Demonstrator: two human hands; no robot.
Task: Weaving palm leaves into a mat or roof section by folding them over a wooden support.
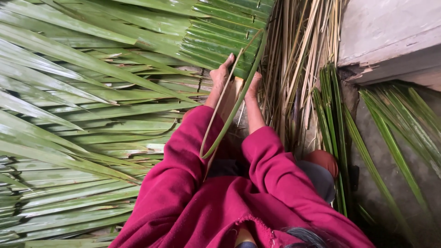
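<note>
Head view: looking straight down over a person in dark red sleeves (202,183), crouched among palm leaves.
Nearest: red cloth fills the 6 o'clock part of the picture; a knee (324,160) in grey shows at 4 o'clock.
Loose strip: one long green leaf strip (229,115) curves up between the forearms, from near the lap to the woven edge at 12 o'clock.
Left hand (219,76): just above centre, fingers pressed down together on the woven leaf mat (220,32); whether it pinches the strip I cannot tell.
Right hand (252,85): just beside the left, toward 1 o'clock, touching the mat's edge and the strip; its grip is hidden.
Mat: plaited green leaves, reaching from the hands to 12 o'clock.
Left side: loose palm leaves (69,115) spread from 7 to 11 o'clock.
Far right: dry pale stalks (298,55) at 1 o'clock, a bundle of green strips (333,119) at 3 o'clock, a grey concrete step (390,36) at 2 o'clock.
</note>
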